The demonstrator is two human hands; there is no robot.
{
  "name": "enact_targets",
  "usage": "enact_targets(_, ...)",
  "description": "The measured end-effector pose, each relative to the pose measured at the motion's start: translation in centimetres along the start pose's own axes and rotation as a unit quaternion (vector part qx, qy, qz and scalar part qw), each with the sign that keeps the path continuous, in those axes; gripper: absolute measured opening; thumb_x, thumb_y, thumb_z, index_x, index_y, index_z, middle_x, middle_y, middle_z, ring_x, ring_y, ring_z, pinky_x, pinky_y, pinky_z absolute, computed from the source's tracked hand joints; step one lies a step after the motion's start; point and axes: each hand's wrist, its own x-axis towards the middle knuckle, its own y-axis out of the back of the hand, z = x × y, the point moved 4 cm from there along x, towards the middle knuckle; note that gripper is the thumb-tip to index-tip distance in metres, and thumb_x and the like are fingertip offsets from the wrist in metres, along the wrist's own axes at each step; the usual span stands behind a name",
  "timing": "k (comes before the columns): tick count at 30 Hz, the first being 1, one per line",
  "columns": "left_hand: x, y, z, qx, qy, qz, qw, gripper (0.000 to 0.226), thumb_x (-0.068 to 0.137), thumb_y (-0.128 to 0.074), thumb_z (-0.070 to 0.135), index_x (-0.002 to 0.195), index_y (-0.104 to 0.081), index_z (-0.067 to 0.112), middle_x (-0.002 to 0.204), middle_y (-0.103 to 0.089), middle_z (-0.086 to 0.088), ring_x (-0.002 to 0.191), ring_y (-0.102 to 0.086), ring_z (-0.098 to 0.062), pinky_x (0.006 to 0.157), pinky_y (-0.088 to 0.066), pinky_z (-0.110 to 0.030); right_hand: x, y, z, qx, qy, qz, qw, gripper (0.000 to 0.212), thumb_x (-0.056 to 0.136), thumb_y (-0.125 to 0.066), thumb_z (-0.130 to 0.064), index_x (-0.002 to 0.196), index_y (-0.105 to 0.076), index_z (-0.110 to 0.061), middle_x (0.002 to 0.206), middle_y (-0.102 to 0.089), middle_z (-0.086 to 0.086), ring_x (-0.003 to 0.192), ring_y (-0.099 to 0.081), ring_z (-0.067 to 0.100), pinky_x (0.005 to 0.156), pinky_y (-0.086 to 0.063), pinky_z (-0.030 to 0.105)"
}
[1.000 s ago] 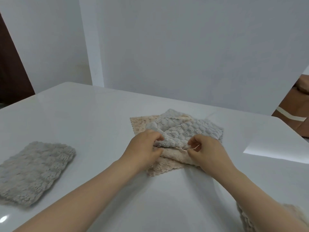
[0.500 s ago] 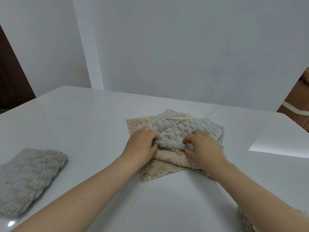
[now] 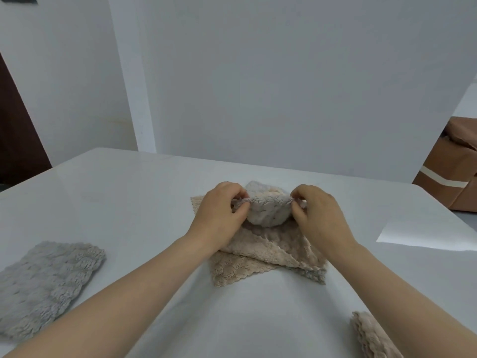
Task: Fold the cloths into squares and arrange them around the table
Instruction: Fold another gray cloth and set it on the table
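A heap of beige cloths (image 3: 260, 251) lies in the middle of the white table (image 3: 129, 192). On top of it a grey fluffy cloth (image 3: 268, 210) is lifted and doubled over, its upper edge stretched between my hands. My left hand (image 3: 222, 215) pinches the left end of that edge and my right hand (image 3: 320, 215) pinches the right end. A folded grey cloth (image 3: 44, 285) rests flat at the table's near left. A folded beige cloth (image 3: 371, 337) shows at the near right, partly behind my right forearm.
A white wall rises behind the table's far edge. A brown cardboard box (image 3: 449, 174) with pale tape stands beyond the table's right corner. A bright patch of light (image 3: 426, 233) falls on the table at the right.
Both hands have raised the grey cloth's near edge off the heap and carried it away from me, folding the cloth over. The camera view has tilted upward.
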Motion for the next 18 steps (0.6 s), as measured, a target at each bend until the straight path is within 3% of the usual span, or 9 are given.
enact_targets(7, -1.1, 4.8, 5.3, -0.06, -0.029, 0.054, 0.996, 0.005, 0.087, -0.063, 0.022, 0.081, -0.064, 0.023, 0.073, -0.063, 0.014, 0.068, -0.057, -0.002, 0.065, -0.046, -0.019, 0.0, 6.0, -3.0, 0.05, 0.023, 0.094, 0.994, 0.011, 0.095, -0.048, -0.014, 0.101, -0.058, -0.015, 0.084, -0.062, -0.004, 0.078, -0.058, 0.018, 0.07, -0.043, 0.028)
enact_targets(11, -2.8, 8.1, 8.2, -0.094, -0.045, 0.089, 0.991, 0.004, 0.087, -0.064, 0.026, 0.083, -0.065, 0.025, 0.072, -0.063, 0.014, 0.066, -0.056, 0.0, 0.063, -0.046, -0.016, -1.1, 9.8, -5.9, 0.061, 0.064, 0.127, 0.988, 0.011, 0.096, -0.048, -0.012, 0.1, -0.058, -0.013, 0.086, -0.059, -0.005, 0.08, -0.053, 0.012, 0.072, -0.038, 0.022)
enact_targets(15, -4.7, 10.9, 10.6, -0.132, -0.046, 0.108, 0.984, 0.005, 0.086, -0.065, 0.025, 0.081, -0.066, 0.024, 0.068, -0.062, 0.014, 0.059, -0.052, 0.001, 0.058, -0.043, -0.014, -2.7, 12.6, -8.4, 0.092, 0.069, 0.124, 0.986, 0.012, 0.094, -0.049, -0.011, 0.099, -0.06, -0.013, 0.089, -0.062, -0.005, 0.083, -0.054, 0.012, 0.072, -0.037, 0.021)
enact_targets(18, -6.3, 12.6, 11.8, -0.154, -0.048, 0.105, 0.981, 0.007, 0.086, -0.065, 0.024, 0.079, -0.066, 0.025, 0.067, -0.063, 0.008, 0.055, -0.047, 0.001, 0.056, -0.04, -0.013, -4.1, 13.9, -9.8, 0.133, 0.05, 0.091, 0.986, 0.013, 0.091, -0.05, -0.011, 0.091, -0.063, -0.015, 0.079, -0.063, -0.005, 0.073, -0.056, 0.01, 0.066, -0.042, 0.024)
